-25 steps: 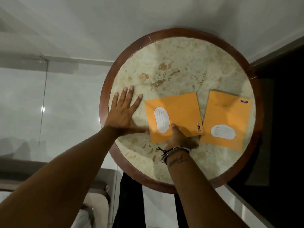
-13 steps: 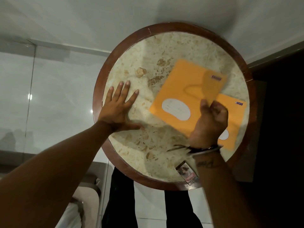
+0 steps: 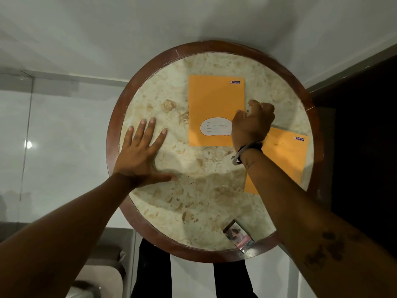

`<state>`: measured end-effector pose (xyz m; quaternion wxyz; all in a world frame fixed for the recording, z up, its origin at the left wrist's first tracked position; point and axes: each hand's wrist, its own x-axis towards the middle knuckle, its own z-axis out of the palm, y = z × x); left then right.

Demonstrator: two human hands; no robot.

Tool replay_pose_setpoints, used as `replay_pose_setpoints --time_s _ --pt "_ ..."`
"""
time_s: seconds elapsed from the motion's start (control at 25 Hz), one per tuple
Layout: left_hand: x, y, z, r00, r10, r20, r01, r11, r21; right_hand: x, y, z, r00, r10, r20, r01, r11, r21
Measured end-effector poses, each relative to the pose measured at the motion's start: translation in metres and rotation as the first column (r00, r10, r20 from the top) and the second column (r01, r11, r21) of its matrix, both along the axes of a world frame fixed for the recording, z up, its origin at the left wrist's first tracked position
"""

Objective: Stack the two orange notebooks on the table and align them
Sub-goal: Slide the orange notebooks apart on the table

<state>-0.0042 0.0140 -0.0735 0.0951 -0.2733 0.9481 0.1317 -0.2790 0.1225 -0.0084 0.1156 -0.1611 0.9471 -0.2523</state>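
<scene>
Round marble table [image 3: 193,201] – flat orange notebooks [image 3: 216,102] (paper covers)

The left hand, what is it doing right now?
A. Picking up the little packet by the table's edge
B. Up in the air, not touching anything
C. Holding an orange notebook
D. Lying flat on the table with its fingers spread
D: the left hand lies palm down with spread fingers on the bare marble of the table, off to the side of the orange notebook that the right hand holds.
</scene>
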Motion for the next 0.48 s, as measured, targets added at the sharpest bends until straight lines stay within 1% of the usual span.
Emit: replay_pose_setpoints --time_s 0.04,0.08,0.12,0.16,0.2,0.24,0.28,0.32,0.4,0.48 --pt "0.001 0.0 0.0 1.0 0.001 0.003 -0.001 1.0 -0.003 0.002 0.007 0.006 0.99 0.055 -0.128 -0.057 0.998 -0.014" --pt "0.001 -0.001 0.0 1.0 0.003 0.008 -0.003 1.0 -0.002 0.001 0.016 0.012 0.972 0.07 -0.226 -0.081 0.996 -0.041" --pt "0.001 -0.001 0.0 1.0 0.004 0.011 -0.004 1.0 0.001 -0.001 0.03 0.017 0.96 0.055 -0.274 -0.071 0.996 -0.047" --pt "0.0 -0.001 0.001 1.0 0.005 0.013 -0.005 1.0 0.005 -0.003 0.048 0.02 0.968 0.016 -0.252 -0.019 1.0 -0.011" --pt "0.0 -0.001 0.003 1.0 0.007 0.016 -0.007 1.0 0.009 -0.005 0.069 0.021 0.983 -0.05 -0.176 0.065 0.995 0.081" --pt "0.0 0.0 0.004 1.0 0.011 0.018 -0.011 1.0 0.014 -0.007 0.091 0.021 0.988 -0.138 -0.063 0.149 0.967 0.209" --pt "-0.001 0.0 0.005 1.0 0.014 0.019 -0.014 1.0 0.019 -0.009 0.112 0.021 0.969 -0.242 0.052 0.212 0.92 0.329" --pt "-0.001 0.0 0.006 1.0 0.014 0.021 -0.014 1.0 0.025 -0.01 0.129 0.019 0.934 -0.334 0.129 0.255 0.874 0.414" --pt "-0.001 0.0 0.005 1.0 0.019 0.022 -0.019 0.999 0.026 -0.013 0.146 0.013 0.895 -0.417 0.159 0.295 0.82 0.491" --pt "-0.001 0.0 0.004 1.0 0.013 0.016 -0.013 1.0 0.028 -0.022 0.151 0.007 0.893 -0.421 0.156 0.292 0.809 0.511"
